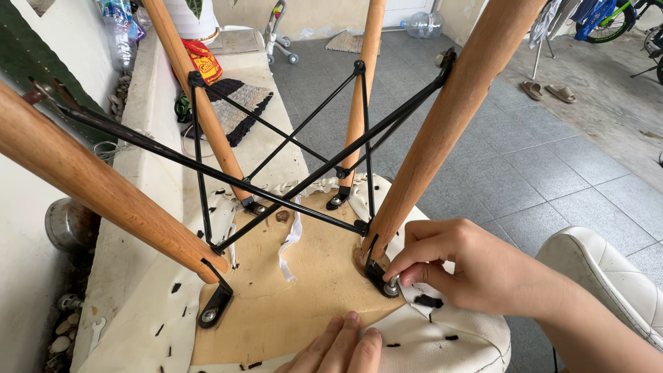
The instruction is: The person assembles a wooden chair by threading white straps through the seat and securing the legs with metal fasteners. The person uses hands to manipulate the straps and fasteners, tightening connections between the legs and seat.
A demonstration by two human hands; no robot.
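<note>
Right hand pinches a silver bolt on the upturned white chair's black metal bracket, at four o'clock. Left hand, fingers together, presses the tan wooden base. A slipping pinch could drop the bolt.

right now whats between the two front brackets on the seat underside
In the head view, bare tan wooden base lies between the left bracket and the right bracket, with a white strap behind.

Tan wooden legs, black metal braces, cream seat cover, grey floor tiles.
</note>
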